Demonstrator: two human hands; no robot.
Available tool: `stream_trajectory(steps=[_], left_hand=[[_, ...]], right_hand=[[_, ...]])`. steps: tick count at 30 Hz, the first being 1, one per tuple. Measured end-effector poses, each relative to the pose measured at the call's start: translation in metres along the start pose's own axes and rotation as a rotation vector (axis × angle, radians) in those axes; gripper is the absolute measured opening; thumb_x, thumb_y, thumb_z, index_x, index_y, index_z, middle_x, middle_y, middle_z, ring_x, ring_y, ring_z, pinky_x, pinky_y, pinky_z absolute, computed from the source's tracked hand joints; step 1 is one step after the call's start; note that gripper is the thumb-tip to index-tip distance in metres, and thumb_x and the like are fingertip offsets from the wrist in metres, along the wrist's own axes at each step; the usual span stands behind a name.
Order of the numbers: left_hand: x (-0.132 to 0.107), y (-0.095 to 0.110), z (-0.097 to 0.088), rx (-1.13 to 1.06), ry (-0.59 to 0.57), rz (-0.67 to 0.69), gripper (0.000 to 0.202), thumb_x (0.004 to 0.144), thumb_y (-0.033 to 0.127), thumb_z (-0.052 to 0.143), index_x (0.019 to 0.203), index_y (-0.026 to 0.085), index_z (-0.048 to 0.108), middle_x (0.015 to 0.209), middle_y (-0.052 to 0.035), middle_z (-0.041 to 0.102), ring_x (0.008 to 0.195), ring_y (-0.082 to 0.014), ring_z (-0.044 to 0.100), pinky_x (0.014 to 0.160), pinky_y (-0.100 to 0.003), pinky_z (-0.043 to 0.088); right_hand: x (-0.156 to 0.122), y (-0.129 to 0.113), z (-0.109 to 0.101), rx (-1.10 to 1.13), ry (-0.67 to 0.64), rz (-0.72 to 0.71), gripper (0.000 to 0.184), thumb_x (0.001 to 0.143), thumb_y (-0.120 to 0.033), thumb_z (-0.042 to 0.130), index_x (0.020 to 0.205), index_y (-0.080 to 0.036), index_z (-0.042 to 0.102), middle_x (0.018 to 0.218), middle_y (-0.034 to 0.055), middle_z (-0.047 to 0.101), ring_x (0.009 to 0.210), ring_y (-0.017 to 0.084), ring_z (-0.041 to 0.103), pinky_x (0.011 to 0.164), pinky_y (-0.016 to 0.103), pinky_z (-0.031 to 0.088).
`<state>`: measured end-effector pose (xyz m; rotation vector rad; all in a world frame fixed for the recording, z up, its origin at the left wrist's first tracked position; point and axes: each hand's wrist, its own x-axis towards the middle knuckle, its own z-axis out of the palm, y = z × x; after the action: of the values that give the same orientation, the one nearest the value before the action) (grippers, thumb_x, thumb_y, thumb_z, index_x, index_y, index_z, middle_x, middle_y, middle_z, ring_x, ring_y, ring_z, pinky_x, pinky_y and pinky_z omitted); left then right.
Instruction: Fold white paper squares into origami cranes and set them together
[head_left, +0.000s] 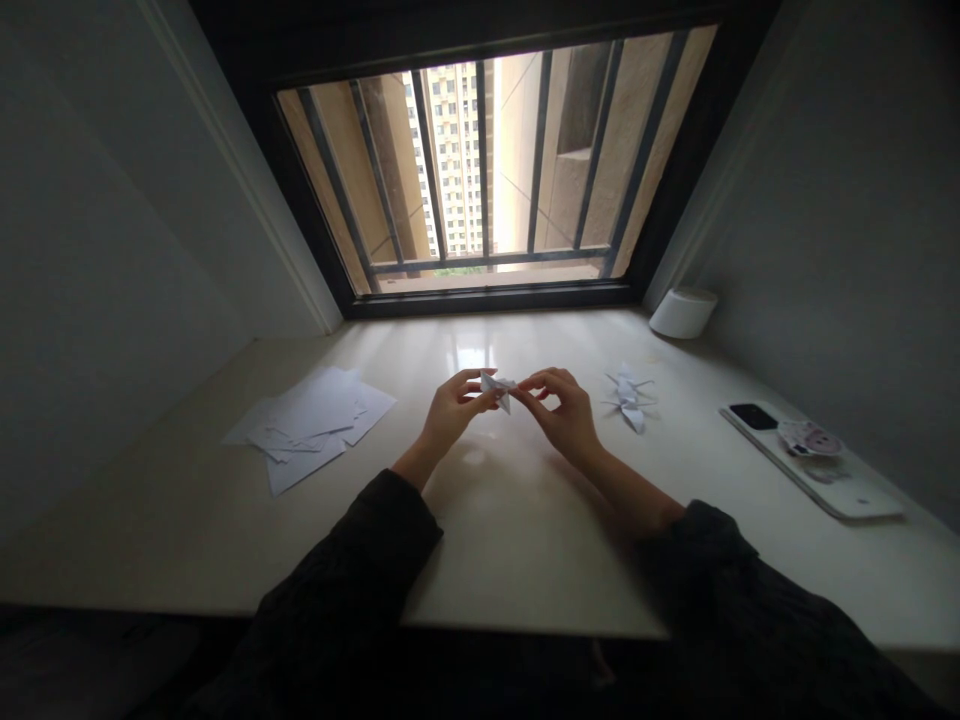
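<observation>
Between my two hands, above the pale sill, is a small folded white paper crane (498, 386) with pointed parts sticking out. My left hand (453, 408) grips its left side between thumb and fingers. On the other side, my right hand (561, 406) pinches a tip of the crane with thumb and index finger. To the right of my right hand, white folded paper cranes (630, 398) lie close together on the sill. A loose pile of white paper sheets (315, 420) lies to the left of my left hand.
A white phone (817, 470) with a cartoon grip on its back lies at the right. Near the window's right corner stands a white cylindrical object (683, 312). The barred window (487, 170) closes off the back, and the sill's front edge (525, 628) runs near me.
</observation>
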<state>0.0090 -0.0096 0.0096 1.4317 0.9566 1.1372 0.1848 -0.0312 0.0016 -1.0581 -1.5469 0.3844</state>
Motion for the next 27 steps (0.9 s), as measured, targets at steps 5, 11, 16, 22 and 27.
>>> stream_trajectory(steps=[5,11,16,22,27], left_hand=[[-0.001,0.004,0.001,-0.063,-0.023,-0.052,0.047,0.071,0.040,0.071,0.111,0.018,0.062,0.083,-0.0062,0.070,0.068,-0.0153,0.067,0.072,-0.031,0.053],[-0.004,0.003,0.006,-0.061,-0.202,-0.049,0.042,0.068,0.034,0.075,0.104,0.016,0.064,0.084,-0.0061,0.069,0.072,-0.0142,0.064,0.071,-0.028,0.050],[-0.006,-0.003,0.014,-0.048,-0.312,-0.062,0.040,0.068,0.033,0.075,0.102,0.014,0.065,0.085,-0.0063,0.068,0.073,-0.0135,0.062,0.070,-0.028,0.048],[-0.008,-0.008,0.021,-0.055,-0.258,-0.029,0.037,0.070,0.035,0.073,0.097,0.011,0.064,0.084,-0.0061,0.066,0.074,-0.0142,0.061,0.070,-0.028,0.048],[-0.008,-0.001,0.012,0.073,-0.291,0.035,0.037,0.071,0.036,0.072,0.098,0.012,0.064,0.082,-0.0043,0.063,0.072,-0.0131,0.058,0.065,-0.026,0.046]], right_hand=[[-0.004,-0.006,-0.004,-0.177,-0.036,-0.226,0.007,0.083,-0.026,0.057,0.088,-0.024,0.063,0.087,0.0058,0.064,0.086,0.022,0.055,0.074,0.038,0.049],[-0.004,-0.001,-0.005,-0.225,-0.042,-0.263,0.017,0.077,-0.022,0.061,0.094,-0.023,0.062,0.091,0.0061,0.062,0.088,0.023,0.054,0.075,0.038,0.048],[-0.005,0.003,-0.007,-0.272,-0.038,-0.322,0.021,0.075,-0.015,0.060,0.092,-0.025,0.069,0.089,0.0051,0.062,0.087,0.022,0.054,0.073,0.035,0.048],[-0.007,0.004,-0.007,-0.278,-0.022,-0.338,0.024,0.074,-0.010,0.059,0.087,-0.026,0.072,0.084,0.0034,0.065,0.082,0.020,0.055,0.069,0.033,0.048],[-0.003,0.009,-0.010,-0.265,-0.046,-0.317,0.023,0.071,-0.009,0.064,0.085,-0.026,0.073,0.079,0.0015,0.068,0.078,0.020,0.056,0.070,0.033,0.049]])
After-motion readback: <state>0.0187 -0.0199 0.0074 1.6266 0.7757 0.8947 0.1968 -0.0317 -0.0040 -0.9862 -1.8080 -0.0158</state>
